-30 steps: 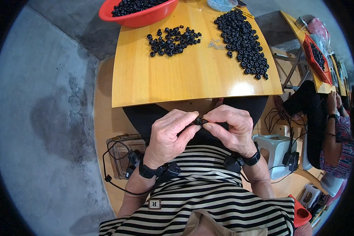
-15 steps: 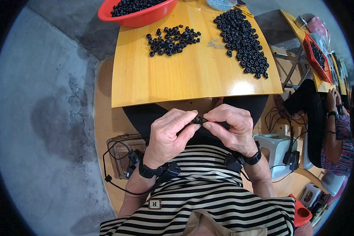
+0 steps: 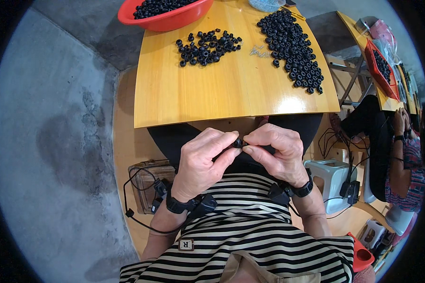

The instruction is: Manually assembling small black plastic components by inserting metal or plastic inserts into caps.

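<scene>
Just past the table's near edge, over my lap, I pinch small black ring-like parts (image 3: 238, 143) between both hands. My left hand (image 3: 203, 160) is closed on the left side of them, thumb and forefinger together. From the right, the thumb and forefinger of my right hand (image 3: 279, 150) are closed on the other side. The fingertips of both hands nearly meet. Whether it is one piece or two pressed together is hard to make out, since the fingertips cover most of it.
On the wooden table (image 3: 193, 99) lie a loose pile of black parts (image 3: 204, 55), a larger spread of black rings (image 3: 293, 52) and small clear pieces (image 3: 259, 52). A red basin (image 3: 167, 21) stands far left, a clear tub (image 3: 265, 4) at the back. Another person's hands (image 3: 401, 121) are at right.
The black parts between my fingertips sit closer together than before, and my hands have moved only very slightly. The piles on the table look the same.
</scene>
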Motion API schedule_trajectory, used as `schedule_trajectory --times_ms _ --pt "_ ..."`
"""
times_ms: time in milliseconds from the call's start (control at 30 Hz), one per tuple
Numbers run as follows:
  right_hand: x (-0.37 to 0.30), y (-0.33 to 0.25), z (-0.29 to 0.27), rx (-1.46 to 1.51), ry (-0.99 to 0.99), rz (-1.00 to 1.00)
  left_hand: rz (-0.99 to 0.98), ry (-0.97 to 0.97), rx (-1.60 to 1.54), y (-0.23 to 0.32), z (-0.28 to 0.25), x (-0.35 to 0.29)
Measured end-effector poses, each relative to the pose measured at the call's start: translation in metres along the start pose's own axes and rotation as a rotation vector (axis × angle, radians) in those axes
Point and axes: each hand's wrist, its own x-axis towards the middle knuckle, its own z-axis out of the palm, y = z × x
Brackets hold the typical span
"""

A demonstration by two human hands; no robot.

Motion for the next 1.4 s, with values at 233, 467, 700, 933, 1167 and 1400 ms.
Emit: schedule_trajectory --times_ms 233,467,700,933,1167,1400 --pt "0.0 0.001 -0.001 0.033 -0.035 0.012 -0.008 -0.022 -0.048 -0.002 -0.002 -0.001" --pt "0.0 0.002 -0.002 0.028 -0.051 0.002 0.052 -0.018 -0.029 -0.004 0.0 0.0" --pt "0.003 0.0 -0.004 -0.002 -0.071 -0.022 0.121 -0.04 0.008 -0.003 -0.002 0.003" --pt "0.007 0.004 -0.005 -0.034 -0.119 -0.081 0.133 -0.072 0.054 -0.001 -0.003 0.006" --pt "0.003 0.026 -0.013 0.701 -0.234 0.547 0.105 -0.082 -0.059 -0.005 0.001 0.003" --pt "0.01 0.037 -0.018 0.867 -0.454 0.697 0.145 -0.092 -0.112 -0.013 0.006 -0.002"
